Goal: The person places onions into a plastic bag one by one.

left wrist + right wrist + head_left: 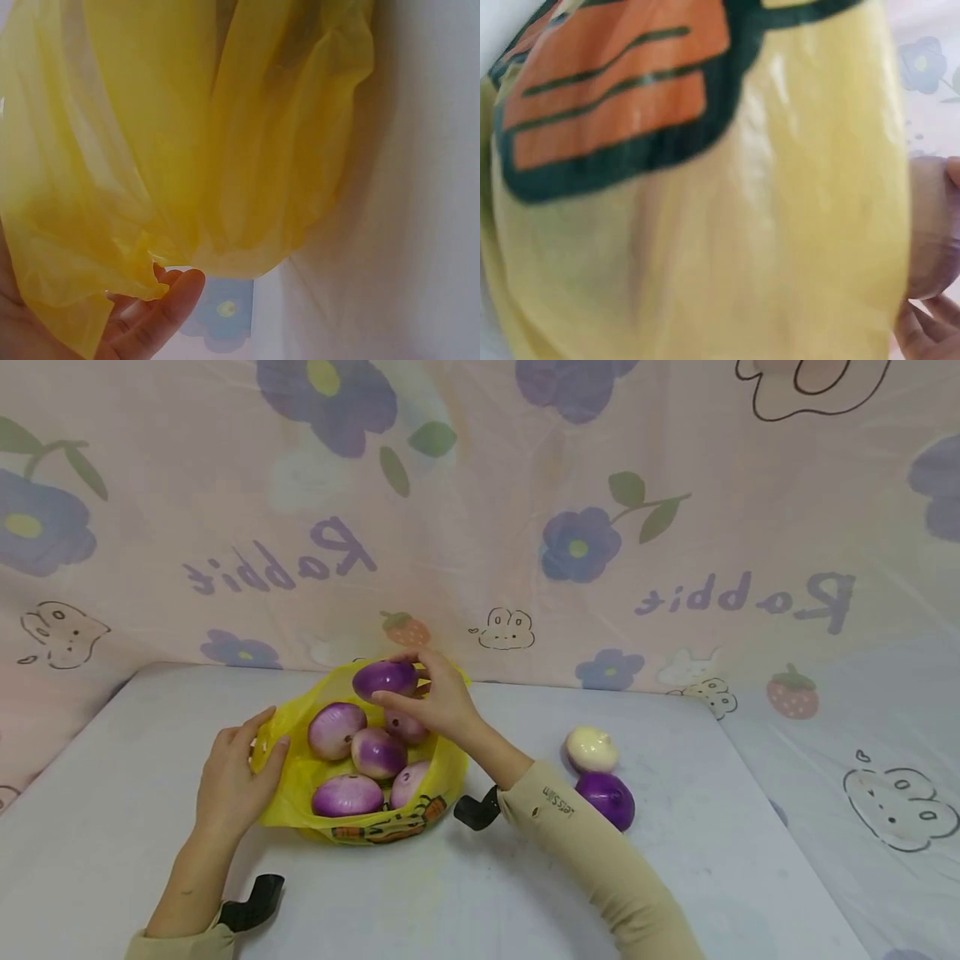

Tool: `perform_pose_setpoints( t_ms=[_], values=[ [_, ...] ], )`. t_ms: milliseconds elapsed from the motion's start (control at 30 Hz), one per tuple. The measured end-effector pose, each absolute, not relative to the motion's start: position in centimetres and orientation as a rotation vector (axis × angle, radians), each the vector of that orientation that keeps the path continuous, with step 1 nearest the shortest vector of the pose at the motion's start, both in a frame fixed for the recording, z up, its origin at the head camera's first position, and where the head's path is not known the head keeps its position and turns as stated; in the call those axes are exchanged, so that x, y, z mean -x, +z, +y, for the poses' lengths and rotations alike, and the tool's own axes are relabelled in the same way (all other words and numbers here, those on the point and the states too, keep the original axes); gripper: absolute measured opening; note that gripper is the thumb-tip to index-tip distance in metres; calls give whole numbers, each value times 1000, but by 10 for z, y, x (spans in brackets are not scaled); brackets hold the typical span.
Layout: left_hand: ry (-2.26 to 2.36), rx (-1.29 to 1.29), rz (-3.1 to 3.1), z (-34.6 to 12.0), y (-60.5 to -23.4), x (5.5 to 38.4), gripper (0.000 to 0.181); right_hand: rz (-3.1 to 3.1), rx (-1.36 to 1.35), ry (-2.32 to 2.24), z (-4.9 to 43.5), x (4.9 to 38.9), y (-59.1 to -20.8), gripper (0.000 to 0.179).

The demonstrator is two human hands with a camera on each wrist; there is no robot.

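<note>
A yellow plastic bag [288, 795] stands with its mouth wide open on the table, holding several purple onions, one of them a purple-and-cream onion [379, 753] near the middle. My left hand [236, 781] grips the bag's left rim, thumb on the inner side; in the left wrist view the fingers [161, 319] show at the crumpled bag edge. Above the far side of the bag mouth, my right hand [450, 703] holds a dark purple onion [384, 681] between thumb and fingers. The right wrist view shows that onion [931, 240] partly hidden behind the printed bag wall.
To the right on the white table [720, 860] lie a peeled-looking white onion [592, 749] and a deep purple onion [611, 800], partly covered by the right sleeve [592, 852]. A flower-and-rabbit printed cloth [465, 527] rises behind the table's far edge.
</note>
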State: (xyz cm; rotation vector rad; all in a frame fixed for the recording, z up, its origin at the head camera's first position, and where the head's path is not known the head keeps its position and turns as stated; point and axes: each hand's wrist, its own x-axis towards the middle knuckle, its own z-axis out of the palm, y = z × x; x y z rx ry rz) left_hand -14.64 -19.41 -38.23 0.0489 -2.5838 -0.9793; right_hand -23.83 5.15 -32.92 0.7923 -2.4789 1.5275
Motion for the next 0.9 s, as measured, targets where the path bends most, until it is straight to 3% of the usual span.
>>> perform_pose_setpoints(
  t_ms=[900],
  values=[
    [-992,-61,-2577,-193,-380,147,48,-2729,-826,1332,40,244,-339,38]
  ],
)
